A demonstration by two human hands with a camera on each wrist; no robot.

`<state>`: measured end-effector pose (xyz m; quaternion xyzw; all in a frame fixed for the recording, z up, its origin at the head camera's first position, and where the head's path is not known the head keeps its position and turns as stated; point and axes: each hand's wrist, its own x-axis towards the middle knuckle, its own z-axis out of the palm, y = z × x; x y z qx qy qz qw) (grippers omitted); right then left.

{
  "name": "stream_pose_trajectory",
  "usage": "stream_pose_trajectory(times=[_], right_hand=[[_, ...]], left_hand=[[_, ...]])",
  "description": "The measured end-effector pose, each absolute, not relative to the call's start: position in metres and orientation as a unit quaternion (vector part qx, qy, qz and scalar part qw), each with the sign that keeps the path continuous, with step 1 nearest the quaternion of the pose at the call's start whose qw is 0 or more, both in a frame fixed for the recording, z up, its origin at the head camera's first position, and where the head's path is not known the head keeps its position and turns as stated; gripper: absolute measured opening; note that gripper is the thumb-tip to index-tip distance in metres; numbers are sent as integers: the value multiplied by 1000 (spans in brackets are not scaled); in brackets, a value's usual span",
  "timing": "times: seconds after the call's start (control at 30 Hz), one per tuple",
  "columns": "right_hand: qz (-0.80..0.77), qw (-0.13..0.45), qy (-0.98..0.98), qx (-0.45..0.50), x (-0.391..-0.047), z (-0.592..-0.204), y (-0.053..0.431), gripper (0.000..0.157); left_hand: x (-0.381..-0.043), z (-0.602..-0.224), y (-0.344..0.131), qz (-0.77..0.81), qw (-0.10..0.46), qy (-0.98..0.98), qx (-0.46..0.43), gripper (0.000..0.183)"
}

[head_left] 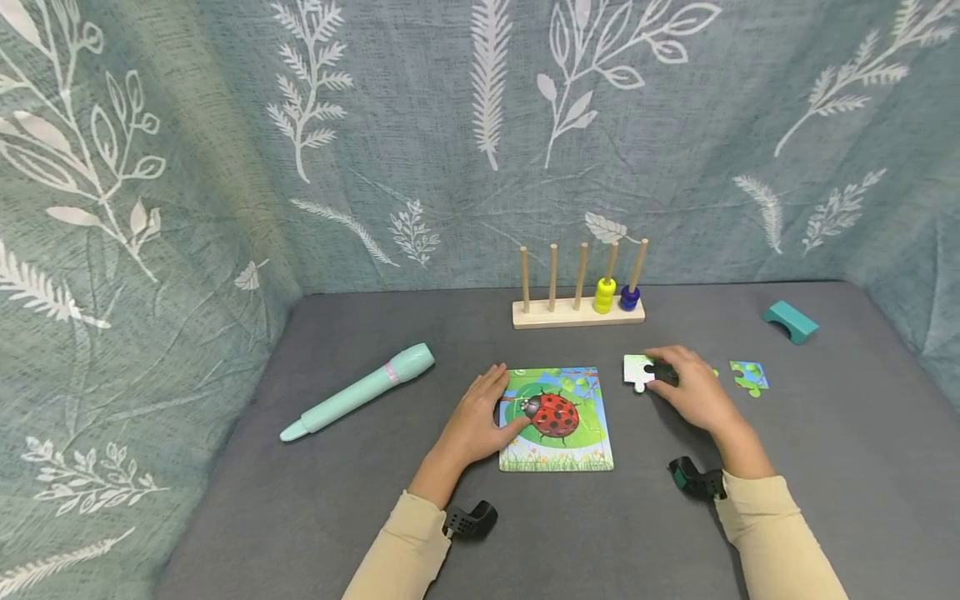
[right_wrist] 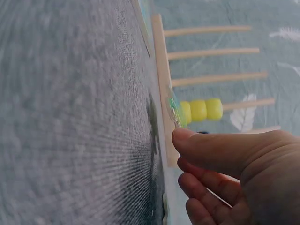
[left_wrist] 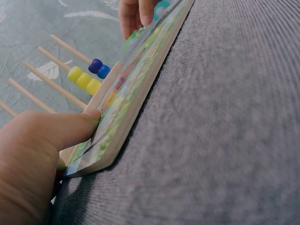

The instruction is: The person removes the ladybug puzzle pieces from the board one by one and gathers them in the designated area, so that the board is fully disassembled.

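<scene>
Your left hand [head_left: 480, 421] lies at the board's left side with its fingers extended, the thumb pressing on the picture face and the fingertips by the upper left edge. The board [head_left: 557, 454] lies flat in front of you and shows a red ladybug on a green leaf. Your right hand [head_left: 696, 390] pinches a piece [head_left: 636, 369] between thumb and fingers, to the right of the board and apart from it; the piece looks pale from above, with a knob pointing toward you. Just right of that hand, a second piece [head_left: 749, 377], blue and green, lies on the table [head_left: 600, 542].

Farther right is a teal arch block [head_left: 792, 323]. Beyond the board stands a peg rack [head_left: 555, 317] with five pegs, yellow rings [head_left: 603, 297] on the fourth and blue rings [head_left: 630, 298] on the fifth. At your left lies a mint marker [head_left: 356, 396]. A patterned curtain [head_left: 420, 125] hangs behind everything.
</scene>
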<state>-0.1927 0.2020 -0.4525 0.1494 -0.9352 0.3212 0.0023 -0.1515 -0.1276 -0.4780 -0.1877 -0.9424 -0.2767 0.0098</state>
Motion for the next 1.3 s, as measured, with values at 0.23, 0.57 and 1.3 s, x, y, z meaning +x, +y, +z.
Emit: stream_pose_trajectory(times=[0.23,0.57,1.3], right_hand=[[314,4,-938,147,-192,-456,206,43],[322,9,-933,161,-192,-465,209,41],[333,-7,-929,163,-192,-457,203,50]], left_hand=[[-152,-478,-129,-277,16,-941,-193,75],[-150,-479,-129,-276,12,-942,-191,75],[-153,-479,-128,-279,12,-942,-188,76]])
